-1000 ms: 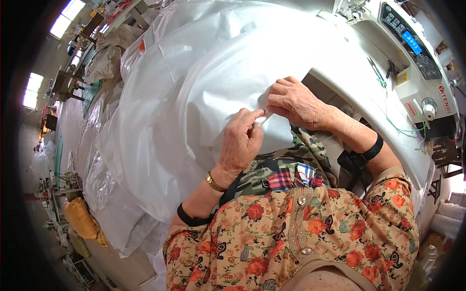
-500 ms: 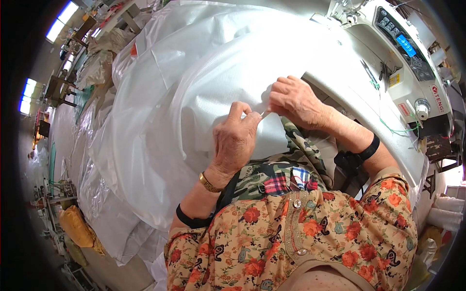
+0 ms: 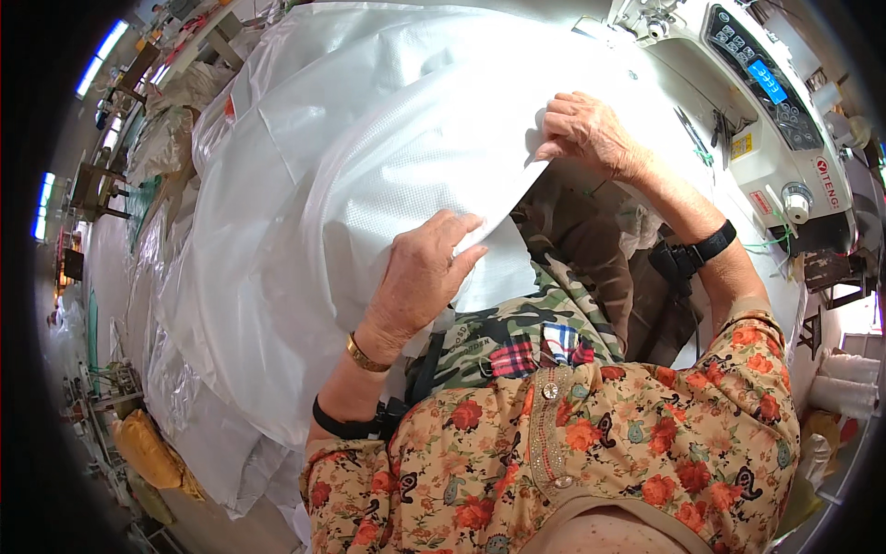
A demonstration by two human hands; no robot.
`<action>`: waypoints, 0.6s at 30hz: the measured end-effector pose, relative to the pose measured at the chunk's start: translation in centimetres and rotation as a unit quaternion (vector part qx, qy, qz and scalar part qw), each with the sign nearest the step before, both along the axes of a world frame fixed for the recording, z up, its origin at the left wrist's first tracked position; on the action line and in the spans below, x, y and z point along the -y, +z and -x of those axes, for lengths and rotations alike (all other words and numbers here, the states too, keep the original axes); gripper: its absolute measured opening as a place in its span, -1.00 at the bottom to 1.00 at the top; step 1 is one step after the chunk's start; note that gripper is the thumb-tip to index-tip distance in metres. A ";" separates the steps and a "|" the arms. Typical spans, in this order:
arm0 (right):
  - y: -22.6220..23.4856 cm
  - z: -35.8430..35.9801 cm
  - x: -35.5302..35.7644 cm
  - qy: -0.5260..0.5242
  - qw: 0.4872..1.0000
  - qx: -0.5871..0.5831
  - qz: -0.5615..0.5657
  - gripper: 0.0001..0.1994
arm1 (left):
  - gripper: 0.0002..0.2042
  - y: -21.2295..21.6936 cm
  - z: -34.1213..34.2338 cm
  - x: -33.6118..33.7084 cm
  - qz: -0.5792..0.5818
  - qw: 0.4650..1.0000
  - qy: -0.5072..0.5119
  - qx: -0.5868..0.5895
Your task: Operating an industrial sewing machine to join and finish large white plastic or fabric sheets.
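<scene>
A large sheet of white woven plastic fabric spreads over the table and droops onto my lap. My left hand pinches its near edge between thumb and fingers. Farther up and to the right, my right hand grips the same edge, its fingertips curled over the fabric. Between the two hands the edge runs as a taut, narrow folded strip. Beyond my right hand stands a white sewing machine with a lit blue display.
Small scissors or snippers and green thread lie on the machine table. Spools of white thread stand at the right rim. More crumpled plastic sheeting covers the left side, near a yellow sack.
My hands have moved apart along the fabric's edge, the right one up and to the right, the left one slightly down and left. The edge between them is now stretched out.
</scene>
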State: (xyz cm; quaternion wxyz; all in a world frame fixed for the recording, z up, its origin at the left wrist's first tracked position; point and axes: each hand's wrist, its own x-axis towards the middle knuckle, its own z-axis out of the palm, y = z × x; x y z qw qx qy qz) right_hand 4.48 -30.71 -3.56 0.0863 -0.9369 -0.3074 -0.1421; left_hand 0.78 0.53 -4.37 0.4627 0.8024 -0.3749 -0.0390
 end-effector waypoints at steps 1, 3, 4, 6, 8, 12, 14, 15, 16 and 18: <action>0.0 -0.2 0.3 0.001 1.000 0.002 -0.004 -0.59 | -0.80 0.1 -0.3 -0.2 -0.009 0.999 -0.012 -0.045; 0.2 -0.8 1.0 0.002 1.000 0.007 -0.012 -0.58 | -0.80 0.1 -1.2 -0.4 0.031 0.992 -0.015 -0.124; 0.2 -1.1 1.3 -0.011 1.000 -0.002 -0.012 -0.58 | -0.81 0.0 -1.5 -0.5 0.050 0.985 -0.017 -0.165; 0.4 -1.7 2.1 0.008 0.999 0.002 -0.032 -0.58 | -0.82 -0.4 -2.0 -0.7 0.094 0.970 -0.021 -0.224; 0.5 -2.0 2.7 0.006 0.999 -0.004 -0.037 -0.59 | -0.82 -0.8 -2.3 -0.8 0.127 0.961 -0.018 -0.247; 0.7 -2.0 3.8 -0.027 0.997 -0.009 -0.074 -0.67 | -0.83 -0.7 -1.9 -1.4 0.095 0.964 -0.009 -0.249; 0.8 -2.2 4.0 0.009 0.998 0.031 -0.049 -0.68 | -0.85 -0.1 -1.7 -1.5 0.100 0.961 -0.002 -0.258; 0.8 -2.2 4.1 0.021 0.998 0.052 -0.032 -0.69 | -0.85 0.2 -1.6 -1.5 0.110 0.961 -0.015 -0.253; 0.8 -2.3 4.2 0.034 0.997 0.052 -0.041 -0.69 | -0.85 0.6 -1.6 -1.5 0.115 0.961 -0.022 -0.249; 0.7 -2.3 4.3 0.059 0.995 0.068 -0.051 -0.70 | -0.86 1.3 -1.4 -1.4 0.125 0.961 -0.024 -0.245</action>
